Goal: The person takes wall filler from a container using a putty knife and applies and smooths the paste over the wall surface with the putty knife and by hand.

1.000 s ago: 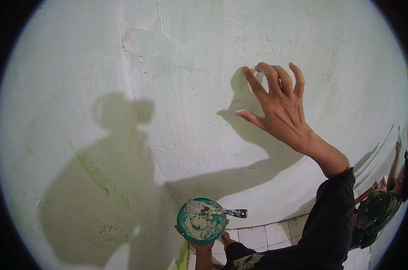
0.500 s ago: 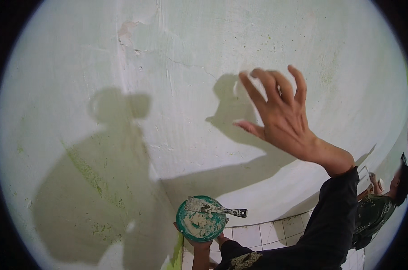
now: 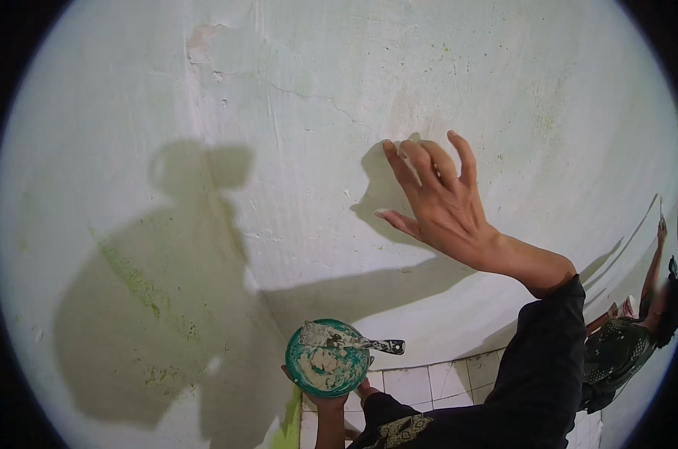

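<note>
My left hand is wrapped round the underside of a green bowl, holding it low by the wall corner. Pale, lumpy putty lies in the bowl and smears its inside. Across the rim rests a putty-coated scraper, its dark handle sticking out to the right. My right hand is raised by the wall, its back toward me. The fingers are spread and slightly bent, with the thumb apart. Nothing shows in it, and I cannot tell whether the fingertips touch the wall.
Pale green walls meet in a corner, with cracks, chipped patches and my shadow on them. White floor tiles lie below. At the far right a person in dark patterned clothing reaches up the wall with a tool.
My right hand has shifted left and a little down, still spread. The bowl appears slightly further left and higher. At the right, the other person's arm has gone up the wall.
</note>
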### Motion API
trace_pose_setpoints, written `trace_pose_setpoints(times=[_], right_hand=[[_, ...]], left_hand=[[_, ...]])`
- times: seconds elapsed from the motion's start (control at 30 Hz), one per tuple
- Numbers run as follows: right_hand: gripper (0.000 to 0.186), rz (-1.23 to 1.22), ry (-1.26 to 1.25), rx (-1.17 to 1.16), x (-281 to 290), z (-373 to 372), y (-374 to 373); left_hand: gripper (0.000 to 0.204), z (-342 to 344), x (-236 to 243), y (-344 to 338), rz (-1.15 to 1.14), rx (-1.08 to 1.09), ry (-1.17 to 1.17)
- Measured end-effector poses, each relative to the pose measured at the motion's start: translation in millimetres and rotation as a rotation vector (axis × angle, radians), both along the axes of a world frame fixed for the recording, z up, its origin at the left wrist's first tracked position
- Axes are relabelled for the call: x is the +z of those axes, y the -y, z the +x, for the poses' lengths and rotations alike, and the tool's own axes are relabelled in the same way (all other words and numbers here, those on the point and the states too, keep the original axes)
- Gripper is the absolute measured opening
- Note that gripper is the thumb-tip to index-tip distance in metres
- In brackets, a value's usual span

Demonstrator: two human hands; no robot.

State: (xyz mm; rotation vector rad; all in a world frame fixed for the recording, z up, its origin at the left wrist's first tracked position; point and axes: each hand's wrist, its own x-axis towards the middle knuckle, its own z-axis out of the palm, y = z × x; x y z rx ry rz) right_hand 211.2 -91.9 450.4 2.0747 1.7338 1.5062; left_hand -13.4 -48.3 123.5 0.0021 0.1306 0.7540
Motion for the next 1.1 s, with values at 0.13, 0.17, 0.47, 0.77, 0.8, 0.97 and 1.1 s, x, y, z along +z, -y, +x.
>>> trace_pose_setpoints(times=[0.13,0.17,0.47,0.77,0.8,0.97,1.1], right_hand=[[0.080,0.052,-0.048,0.072,21,4,7],[0.080,0.099,-0.036,0.051,23,11,5],[0.070,0.075,0.032,0.061,-7,16,5],[0.055,-0.433,-0.693,0.504,-97,-31,40],[0.055,-0.463,-0.739,0.525,-110,-33,38],[0.058,-0.388,-0.756,0.451,-126,-36,44],[0.053,-0.371,-0.860,0.425,-134,-40,40]], left_hand=[[0.089,0,15,1,-0.059,-0.025,0.096],[0.090,2,19,1,-0.066,-0.039,0.128],[0.083,-2,14,-2,0.044,-0.072,0.108],[0.092,-10,14,8,-0.253,-0.078,0.239],[0.092,-11,18,7,-0.259,-0.098,0.331],[0.090,-1,15,-8,-0.202,-0.101,0.337],[0.086,15,28,-14,-0.222,-0.078,0.381]])
